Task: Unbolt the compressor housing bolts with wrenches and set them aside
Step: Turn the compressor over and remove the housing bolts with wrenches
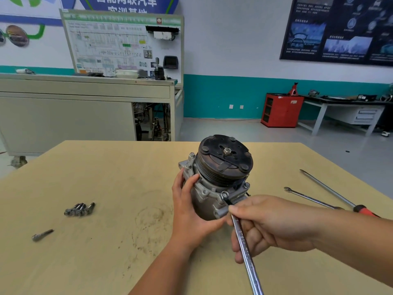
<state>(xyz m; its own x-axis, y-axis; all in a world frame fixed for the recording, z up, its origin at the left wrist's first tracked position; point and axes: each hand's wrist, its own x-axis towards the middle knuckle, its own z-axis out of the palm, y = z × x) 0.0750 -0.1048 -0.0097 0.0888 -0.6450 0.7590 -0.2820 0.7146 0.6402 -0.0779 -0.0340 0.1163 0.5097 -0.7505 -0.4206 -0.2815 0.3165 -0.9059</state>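
Head view: the AC compressor (219, 177) stands pulley end up near the middle of the wooden table (106, 177). The left hand (189, 211) grips its housing at 8 o'clock. At 5 o'clock the right hand (270, 224) grips a ring wrench (244, 248) seated on a housing bolt (224, 195). Loose bolts (79, 209) lie at 9 o'clock, and a spare wrench (312, 199) and a screwdriver (331, 191) at 3 o'clock.

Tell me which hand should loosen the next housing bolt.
Right: the right hand grips the wrench, whose ring end sits on the front bolt. The left hand grips the compressor, steadying it.
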